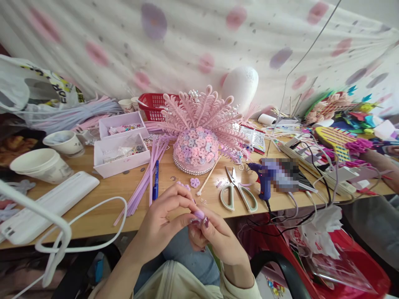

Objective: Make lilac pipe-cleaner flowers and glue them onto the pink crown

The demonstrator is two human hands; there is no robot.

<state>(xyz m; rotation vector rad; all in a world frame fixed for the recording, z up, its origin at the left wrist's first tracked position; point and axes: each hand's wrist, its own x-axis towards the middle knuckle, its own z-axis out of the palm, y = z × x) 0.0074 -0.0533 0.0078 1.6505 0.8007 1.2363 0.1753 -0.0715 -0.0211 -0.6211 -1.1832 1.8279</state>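
Just in front of the table edge, my left hand [166, 214] and my right hand [216, 234] meet, fingertips pinched together on a small purple fuzzy piece [199, 214]. Fingers cover most of it, so its full shape is hidden. Beyond them stands a pink dome [195, 149] covered with small pink and lilac fuzzy flowers, with pink feathery plumes [204, 110] fanned behind and beads round its base. A loose purple flower [195, 182] lies near my left fingers. Scissors [238, 191] rest partly spread on the table to the right.
A blue pen [155, 180] and purple pipe cleaners [140, 189] lie left of the dome. White boxes [122, 155] of beads and paper cups [42, 164] stand farther left. To the right are a blue glue gun [264, 178], tangled cables and another person's arm [382, 164].
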